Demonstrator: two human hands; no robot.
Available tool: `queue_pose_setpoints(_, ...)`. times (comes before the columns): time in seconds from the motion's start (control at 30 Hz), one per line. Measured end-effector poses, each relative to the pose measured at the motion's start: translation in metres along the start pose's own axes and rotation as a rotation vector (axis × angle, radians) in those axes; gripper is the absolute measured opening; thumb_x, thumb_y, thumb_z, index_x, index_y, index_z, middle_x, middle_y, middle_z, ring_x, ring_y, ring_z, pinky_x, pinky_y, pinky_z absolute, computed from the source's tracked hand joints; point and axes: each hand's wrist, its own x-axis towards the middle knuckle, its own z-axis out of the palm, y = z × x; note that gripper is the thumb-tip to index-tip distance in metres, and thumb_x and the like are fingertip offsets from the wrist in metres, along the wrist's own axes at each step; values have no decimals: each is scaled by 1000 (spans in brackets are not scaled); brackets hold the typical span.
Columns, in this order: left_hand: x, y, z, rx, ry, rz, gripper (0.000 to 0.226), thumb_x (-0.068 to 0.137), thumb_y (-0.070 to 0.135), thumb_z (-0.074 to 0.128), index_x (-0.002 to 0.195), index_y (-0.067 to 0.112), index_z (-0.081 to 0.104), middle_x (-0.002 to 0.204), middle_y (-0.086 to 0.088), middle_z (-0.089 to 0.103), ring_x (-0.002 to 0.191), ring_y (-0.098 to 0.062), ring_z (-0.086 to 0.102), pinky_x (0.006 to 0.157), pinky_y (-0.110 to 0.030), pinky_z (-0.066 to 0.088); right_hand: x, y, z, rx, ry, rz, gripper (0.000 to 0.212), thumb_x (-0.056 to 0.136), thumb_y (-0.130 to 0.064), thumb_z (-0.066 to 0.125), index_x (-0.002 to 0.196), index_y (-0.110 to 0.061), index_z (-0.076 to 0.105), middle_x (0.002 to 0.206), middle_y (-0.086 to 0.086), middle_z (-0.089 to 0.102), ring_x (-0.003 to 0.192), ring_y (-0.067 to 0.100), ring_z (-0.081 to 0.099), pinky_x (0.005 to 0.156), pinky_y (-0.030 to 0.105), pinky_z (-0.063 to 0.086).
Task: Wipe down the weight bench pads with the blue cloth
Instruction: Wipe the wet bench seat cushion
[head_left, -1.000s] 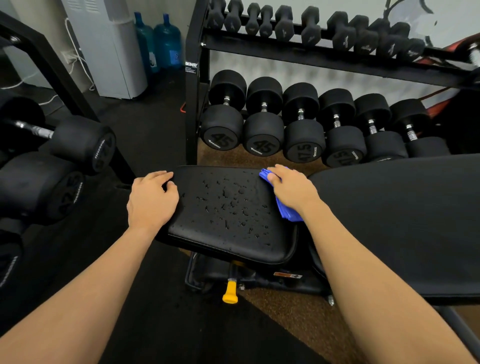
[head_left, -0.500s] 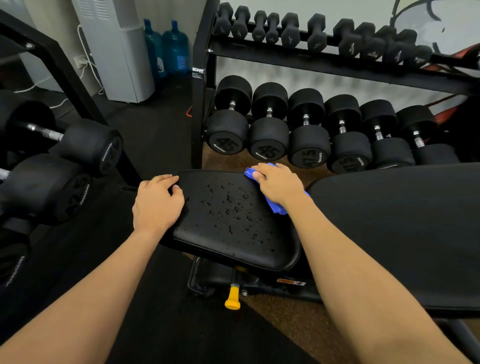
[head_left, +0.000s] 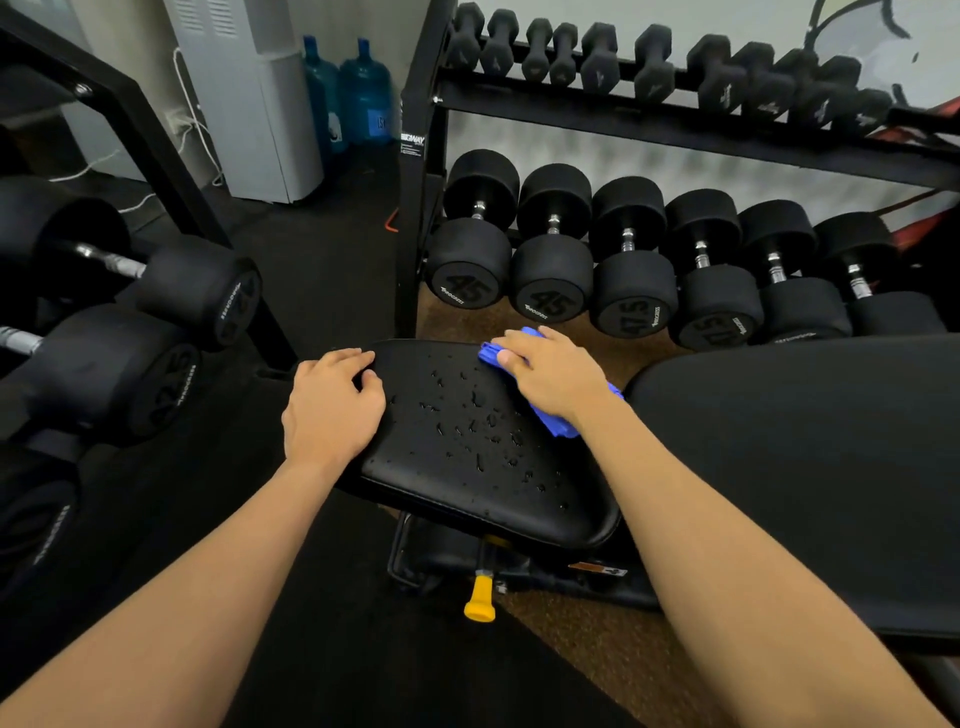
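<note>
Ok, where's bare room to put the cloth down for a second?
The long back pad, right of the right hand, is bare and dry. The seat pad is wet between both hands. The floor under the dumbbell rack is tight.

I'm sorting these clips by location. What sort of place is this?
Most likely a gym's free-weights area. A two-tier dumbbell rack holds rubber dumbbells stamped 45 and 47.5, and a padded weight bench seat, beaded with droplets, is being wiped with a blue cloth.
</note>
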Motion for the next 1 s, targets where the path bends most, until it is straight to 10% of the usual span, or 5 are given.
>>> queue_pose_setpoints(0.73, -4, 1, 0, 4, 6, 30, 38, 100, 31, 50, 135, 26, 64, 142, 9, 57, 134, -22, 43, 98, -46, 45, -170, -26, 34, 106, 265, 226, 45, 108, -44, 33, 149, -34, 46, 160, -17, 32, 154, 19, 12, 117, 43, 29)
queue_pose_setpoints(1.0, -3, 0, 0, -1, -2, 27, 39, 100, 31, 49, 135, 26, 64, 143, 10, 57, 135, -24, 42, 99, -47, 45, -57, 33, 0, 256, 188, 355, 48, 108, -42, 25, 155, -33, 35, 166, -8, 21, 154, 27, 12, 118, 50, 22)
